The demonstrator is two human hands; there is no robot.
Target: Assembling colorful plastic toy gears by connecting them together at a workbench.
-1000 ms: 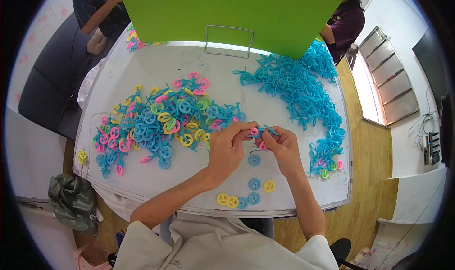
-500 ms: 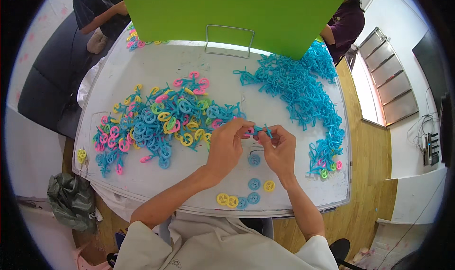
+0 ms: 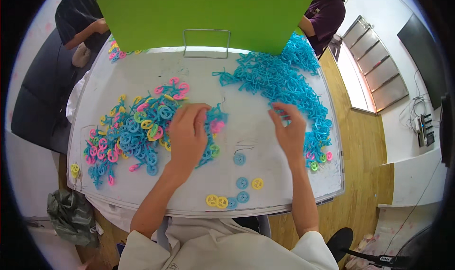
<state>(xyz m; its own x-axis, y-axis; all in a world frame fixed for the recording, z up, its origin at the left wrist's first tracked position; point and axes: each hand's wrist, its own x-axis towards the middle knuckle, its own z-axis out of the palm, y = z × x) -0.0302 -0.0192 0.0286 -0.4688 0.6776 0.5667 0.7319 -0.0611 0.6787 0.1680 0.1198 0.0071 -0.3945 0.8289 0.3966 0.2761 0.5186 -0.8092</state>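
My left hand [image 3: 188,133] is above the right side of a mixed pile of blue stick-like plastic pieces with small spoked wheels [image 3: 125,137]. Its fingers are curled, with the thumb apart. Just right of its fingertips, a blue piece with a pink wheel [image 3: 217,125] is smeared by motion and looks loose from the hand. At the edge of a large heap of plain blue plastic pieces [image 3: 296,87], my right hand [image 3: 290,130] has thumb and fingers apart, with no piece visible between them.
Loose blue and yellow wheels lie near the front edge, including a yellow wheel [image 3: 257,183] and a blue wheel [image 3: 239,159]. A green panel [image 3: 199,16] with a wire stand [image 3: 206,57] rises at the back. Other people sit beyond it at both sides.
My hands have moved apart: the left toward the wheeled pile, the right toward the blue heap. The blue piece with a pink wheel has left the right hand. The view has shifted slightly.
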